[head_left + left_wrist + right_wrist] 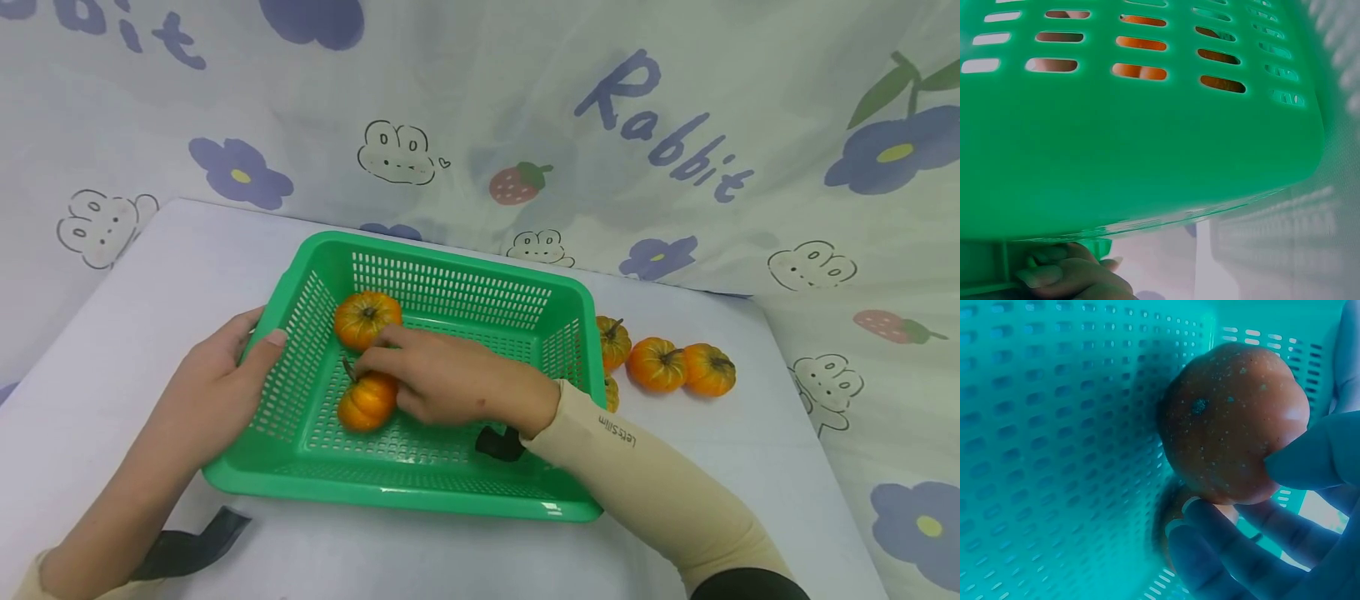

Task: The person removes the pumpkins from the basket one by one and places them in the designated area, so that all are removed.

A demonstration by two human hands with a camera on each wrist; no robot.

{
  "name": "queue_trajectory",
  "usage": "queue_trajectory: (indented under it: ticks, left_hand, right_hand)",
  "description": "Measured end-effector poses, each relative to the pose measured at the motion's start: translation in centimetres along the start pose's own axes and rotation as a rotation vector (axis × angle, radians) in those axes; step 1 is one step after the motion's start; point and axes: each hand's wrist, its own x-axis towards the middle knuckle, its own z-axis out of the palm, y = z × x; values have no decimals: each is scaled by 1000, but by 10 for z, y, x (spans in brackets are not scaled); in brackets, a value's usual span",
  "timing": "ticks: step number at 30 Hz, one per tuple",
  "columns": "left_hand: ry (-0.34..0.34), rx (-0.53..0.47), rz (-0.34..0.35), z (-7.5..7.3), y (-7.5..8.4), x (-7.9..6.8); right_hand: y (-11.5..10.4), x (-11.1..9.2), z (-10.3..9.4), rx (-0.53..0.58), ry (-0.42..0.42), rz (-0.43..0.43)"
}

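A green plastic basket (pixel 405 498) with slotted walls stands on the white table. My left hand (pixel 221 379) grips its left rim, thumb over the top and fingers outside; its fingers (pixel 1079 275) show under the rim in the left wrist view. Inside the basket, my right hand (pixel 438 375) holds a small orange pumpkin (pixel 366 406) with a dark stem. The right wrist view shows thumb and fingers about this pumpkin (pixel 1229 419), near the slotted wall. A second orange pumpkin (pixel 366 317) sits just beyond it, by the basket's left wall, partly behind the right fingers.
Two orange pumpkins (pixel 657 364) lie side by side on the table right of the basket. Two more, including a yellowish one (pixel 615 340), are partly hidden by its right wall. A printed rabbit curtain (pixel 450 100) hangs behind the table.
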Motion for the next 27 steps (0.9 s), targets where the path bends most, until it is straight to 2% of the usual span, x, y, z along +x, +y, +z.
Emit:
queue_trajectory:
  ticks: [7, 27]
  left_hand:
    - [-2, -8, 6, 0, 1, 0]
    - [-6, -14, 2, 0, 0, 0]
  right_hand:
    - [0, 0, 0, -3, -3, 3]
    - [2, -3, -2, 73, -32, 18]
